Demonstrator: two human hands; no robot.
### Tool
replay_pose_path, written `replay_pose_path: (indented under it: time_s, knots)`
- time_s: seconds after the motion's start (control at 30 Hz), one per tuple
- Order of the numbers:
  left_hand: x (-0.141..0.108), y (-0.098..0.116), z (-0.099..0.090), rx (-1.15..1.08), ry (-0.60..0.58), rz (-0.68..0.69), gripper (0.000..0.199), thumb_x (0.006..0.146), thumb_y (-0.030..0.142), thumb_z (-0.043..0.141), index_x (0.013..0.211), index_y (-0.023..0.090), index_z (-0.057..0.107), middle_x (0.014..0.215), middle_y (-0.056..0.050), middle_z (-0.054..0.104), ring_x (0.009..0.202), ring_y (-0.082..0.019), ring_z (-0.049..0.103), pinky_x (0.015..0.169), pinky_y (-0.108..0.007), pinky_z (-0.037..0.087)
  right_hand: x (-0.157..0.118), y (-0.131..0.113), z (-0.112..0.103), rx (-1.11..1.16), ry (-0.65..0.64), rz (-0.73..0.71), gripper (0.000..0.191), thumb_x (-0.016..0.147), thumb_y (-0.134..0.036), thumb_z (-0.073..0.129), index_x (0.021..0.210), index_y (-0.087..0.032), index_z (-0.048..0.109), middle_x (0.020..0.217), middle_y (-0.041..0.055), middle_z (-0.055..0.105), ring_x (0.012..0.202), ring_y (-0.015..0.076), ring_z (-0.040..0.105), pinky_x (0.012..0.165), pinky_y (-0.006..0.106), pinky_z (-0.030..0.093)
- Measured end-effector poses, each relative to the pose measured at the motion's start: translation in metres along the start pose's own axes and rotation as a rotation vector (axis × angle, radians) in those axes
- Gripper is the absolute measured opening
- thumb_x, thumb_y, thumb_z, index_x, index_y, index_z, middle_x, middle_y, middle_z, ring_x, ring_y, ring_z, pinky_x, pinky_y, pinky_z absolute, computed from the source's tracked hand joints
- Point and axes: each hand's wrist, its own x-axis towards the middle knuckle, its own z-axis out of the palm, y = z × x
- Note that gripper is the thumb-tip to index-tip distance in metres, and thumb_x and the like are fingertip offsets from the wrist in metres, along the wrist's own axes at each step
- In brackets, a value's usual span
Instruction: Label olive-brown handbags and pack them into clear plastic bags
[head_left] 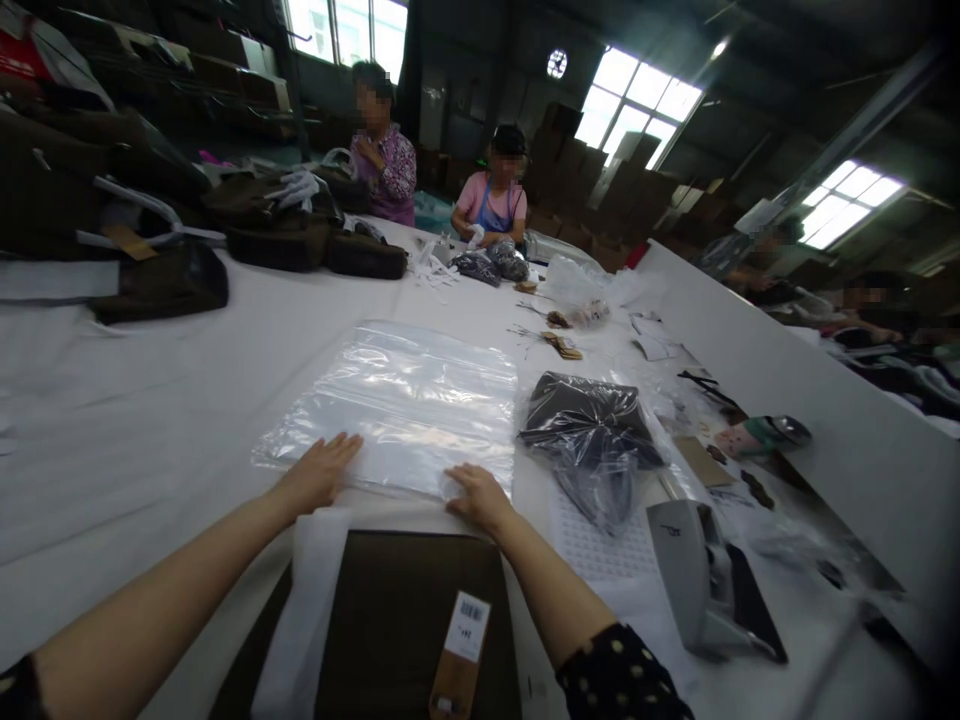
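Observation:
My left hand [319, 475] lies flat on the near edge of a large clear plastic bag [397, 410], fingers spread. My right hand [478, 500] rests flat on the same bag's near right corner. Neither hand grips anything. Just below my hands, nearer to me, lies a dark brown flat bag [390, 620] with a barcoded kraft hang tag [461, 650] on it. A white foam sheet [307, 610] lies along its left side, partly under my left forearm.
To the right lie a dark item sealed in plastic [592, 440], a sticker sheet [600, 545] and a grey tape dispenser [701, 575]. Dark bags [277, 235] are piled on the white table [150, 400]. Two co-workers [382, 145] [491, 190] sit at its far end.

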Motion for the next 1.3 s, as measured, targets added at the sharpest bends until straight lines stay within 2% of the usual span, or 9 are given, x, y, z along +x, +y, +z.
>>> replay_pose_path:
  time_s: [0.1,0.23,0.43,0.57,0.67,0.9,1.07,1.2,1.3]
  knots:
    - [0.014,-0.009,0.006,0.009,-0.100,0.079,0.039,0.071,0.013,0.054,0.107,0.021,0.064,0.111,-0.009,0.064,0.106,-0.027,0.056,0.097,-0.045,0.037,0.010,0.004,0.006,-0.072,-0.040,-0.009,0.004,0.080,-0.022,0.063,0.080,-0.020,0.066,0.085,0.0032,0.068,0.084,0.0182,0.061,0.078,0.029,0.046]
    - [0.014,-0.012,-0.002,0.000,-0.149,0.137,0.024,0.087,0.028,0.043,0.084,0.022,0.067,0.088,-0.004,0.066,0.086,-0.020,0.059,0.080,-0.031,0.042,0.014,0.006,-0.007,-0.163,0.023,0.005,0.021,0.093,-0.019,0.039,0.086,-0.017,0.059,0.084,0.0051,0.063,0.084,0.0174,0.056,0.085,0.032,0.040]
    - [0.007,0.003,-0.029,0.029,-0.055,0.026,0.029,0.091,0.031,0.035,0.087,0.019,0.062,0.082,-0.005,0.063,0.077,-0.020,0.059,0.069,-0.029,0.039,0.005,0.002,-0.031,-0.293,-0.053,-0.141,0.013,0.083,-0.026,0.060,0.094,-0.018,0.058,0.086,0.0062,0.060,0.081,0.0205,0.054,0.073,0.030,0.041]
    - [-0.008,0.011,-0.039,0.012,-0.094,0.090,0.022,0.088,0.025,0.040,0.083,0.022,0.061,0.080,-0.002,0.063,0.079,-0.018,0.059,0.070,-0.027,0.037,-0.019,-0.002,-0.047,-0.346,-0.022,-0.188,0.020,0.088,-0.013,0.049,0.105,-0.021,0.057,0.089,0.0046,0.063,0.083,0.0182,0.056,0.073,0.028,0.041]
    - [-0.016,0.014,-0.034,0.014,-0.085,0.111,0.023,0.088,0.031,0.041,0.076,0.020,0.057,0.076,-0.003,0.061,0.075,-0.018,0.058,0.068,-0.027,0.036,-0.035,-0.008,-0.053,-0.369,0.000,-0.105,0.017,0.088,-0.010,0.047,0.092,-0.019,0.060,0.088,0.0049,0.063,0.084,0.0179,0.056,0.075,0.027,0.041]
    - [-0.005,0.031,-0.019,0.009,-0.155,-0.021,0.017,0.071,0.034,0.057,0.071,0.020,0.046,0.077,-0.004,0.060,0.074,-0.024,0.057,0.059,-0.028,0.034,-0.031,-0.016,-0.037,-0.447,-0.212,0.110,0.009,0.084,-0.011,0.053,0.088,-0.015,0.060,0.085,0.0090,0.068,0.081,0.0220,0.064,0.067,0.029,0.045]
    - [-0.010,0.030,-0.018,-0.063,-0.135,-0.010,0.022,0.080,0.040,0.042,0.072,0.021,0.045,0.074,-0.002,0.058,0.068,-0.018,0.056,0.061,-0.027,0.037,-0.033,-0.012,-0.036,-0.483,-0.225,0.189,0.006,0.082,-0.015,0.057,0.082,-0.015,0.063,0.077,0.0105,0.070,0.071,0.0229,0.067,0.059,0.027,0.044]
    - [-0.020,0.023,-0.011,-0.015,-0.042,-0.127,0.013,0.075,0.030,0.041,0.068,0.020,0.046,0.074,-0.003,0.059,0.068,-0.021,0.056,0.056,-0.029,0.031,-0.036,-0.017,-0.043,-0.451,-0.131,0.248,0.025,0.082,-0.044,0.059,0.084,-0.019,0.061,0.077,0.0078,0.070,0.073,0.0229,0.067,0.059,0.026,0.042]
    - [-0.027,0.019,-0.015,-0.068,-0.005,-0.181,0.023,0.077,0.038,0.044,0.062,0.021,0.041,0.062,-0.002,0.056,0.062,-0.020,0.054,0.057,-0.029,0.031,-0.044,-0.012,-0.047,-0.203,0.119,0.304,0.010,0.086,-0.025,0.053,0.077,-0.021,0.057,0.075,0.0035,0.067,0.073,0.0179,0.063,0.062,0.024,0.039]
